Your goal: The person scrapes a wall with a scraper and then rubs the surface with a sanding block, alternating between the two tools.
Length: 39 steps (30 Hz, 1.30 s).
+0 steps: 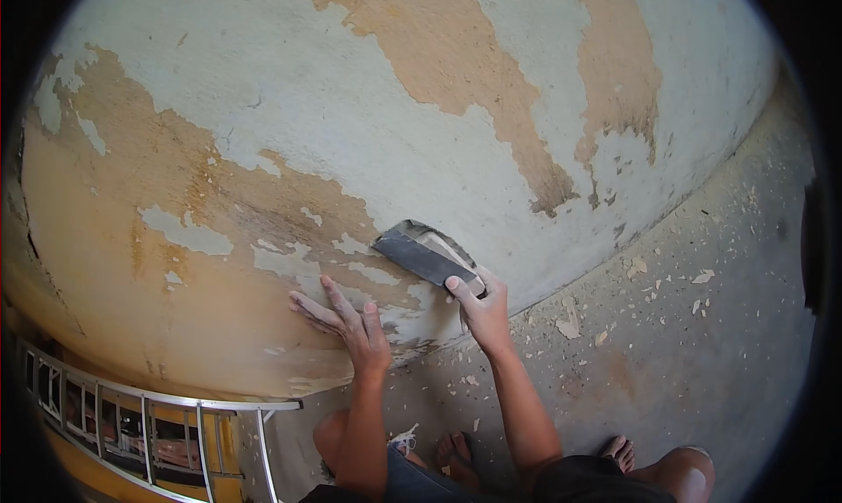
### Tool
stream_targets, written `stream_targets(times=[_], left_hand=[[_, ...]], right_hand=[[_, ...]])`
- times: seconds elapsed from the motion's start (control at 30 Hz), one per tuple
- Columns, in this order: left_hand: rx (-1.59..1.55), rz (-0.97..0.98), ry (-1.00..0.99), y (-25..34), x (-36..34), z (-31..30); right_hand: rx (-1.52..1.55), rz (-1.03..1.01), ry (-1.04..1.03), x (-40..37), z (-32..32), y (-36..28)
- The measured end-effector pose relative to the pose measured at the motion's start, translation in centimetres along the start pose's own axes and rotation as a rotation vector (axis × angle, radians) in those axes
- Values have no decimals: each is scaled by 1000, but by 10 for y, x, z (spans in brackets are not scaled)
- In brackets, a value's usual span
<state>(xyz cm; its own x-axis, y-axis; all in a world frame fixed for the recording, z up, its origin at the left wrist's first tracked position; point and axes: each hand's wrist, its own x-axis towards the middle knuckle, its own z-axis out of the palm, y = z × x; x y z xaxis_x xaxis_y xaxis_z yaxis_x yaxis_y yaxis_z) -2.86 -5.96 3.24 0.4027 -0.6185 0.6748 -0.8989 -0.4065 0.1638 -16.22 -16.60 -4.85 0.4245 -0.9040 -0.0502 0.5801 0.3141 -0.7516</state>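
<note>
A flat scraper [425,256] with a dark grey rectangular face lies against the peeling wall [333,108], its far end at the border between pale paint and bare tan plaster. My right hand [481,308] grips its near end, thumb on the dark face and the other fingers mostly hidden behind. To the left, my left hand [358,328] rests at the wall's lower part with its fingers spread and holds nothing. Whitish dust coats the fingers of both hands. Ragged patches of pale paint [186,231] surround the worked area.
A metal ladder [197,405] lies along the wall's foot at the lower left. Paint flakes [570,319] are scattered over the concrete floor [675,363] on the right. My sandalled foot [456,450] is below, between my arms. A crack [44,271] runs down the wall's left side.
</note>
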Motion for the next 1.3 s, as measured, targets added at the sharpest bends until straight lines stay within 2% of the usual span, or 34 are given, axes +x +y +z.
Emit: stream_targets(times=[0.03,0.1,0.17,0.23,0.3,0.33,0.4,0.43,0.47,0.5,0.57,0.6,0.7,0.77,0.83,0.87,0.9,0.97,1.0,1.07,1.13,1.17,1.2,1.23,1.27,1.3], left_hand=[[-2,7,9,-1,1,0],[49,12,0,0,1,0],[87,-17,23,5,-1,0],[130,-64,23,11,0,-3],[-186,124,209,27,1,-15],[-166,204,292,32,9,-26],[-322,412,223,28,35,-84],[-579,424,369,35,44,-111],[-733,453,502,62,63,-152],[-924,696,319,76,82,-201],[-987,921,504,157,115,-230],[-987,875,505,183,126,-205],[-1017,776,406,165,110,-222],[-1078,815,468,153,98,-234],[-1166,853,658,127,70,-232],[-1195,874,654,104,61,-244],[-1199,874,619,75,50,-267],[-1151,862,421,19,46,-364],[-1139,876,378,-13,40,-411],[-1176,909,435,-96,-4,-471],[-1242,959,629,-218,-100,-470],[-1244,989,673,-280,-144,-497],[-1246,1009,661,-341,-168,-550],[-1235,1016,616,-389,-183,-631],[-1210,1017,507,-403,-155,-750],[-1212,1010,439,-394,-119,-806]], right_hand=[[-19,-6,-16,3,0,-5],[-39,-119,4,6,-17,33],[-36,-4,33,1,-30,57],[25,28,98,-4,-13,27],[-25,-16,27,-3,-11,15],[-56,-4,21,-3,-11,15],[-85,-24,29,-2,-18,16],[-142,-11,21,-1,-25,22],[-123,28,31,-2,-33,33],[-96,63,41,-4,-37,39],[-145,-61,103,1,-19,34],[-189,-107,114,4,-17,35],[-81,2,43,-4,9,-8],[-104,0,84,-6,2,13],[-160,-68,70,-1,-15,50],[-207,-177,127,4,-12,42],[-244,-243,182,-2,-5,34],[-174,-45,56,-8,11,-8],[-128,-25,58,-19,26,-7],[-159,-30,20,-9,18,-29],[-186,-112,103,4,7,12],[-160,-323,103,17,0,46],[-188,-215,109,14,-1,43],[-202,-76,115,3,-4,42],[-110,7,60,-10,4,34],[-51,58,11,-6,5,19]])
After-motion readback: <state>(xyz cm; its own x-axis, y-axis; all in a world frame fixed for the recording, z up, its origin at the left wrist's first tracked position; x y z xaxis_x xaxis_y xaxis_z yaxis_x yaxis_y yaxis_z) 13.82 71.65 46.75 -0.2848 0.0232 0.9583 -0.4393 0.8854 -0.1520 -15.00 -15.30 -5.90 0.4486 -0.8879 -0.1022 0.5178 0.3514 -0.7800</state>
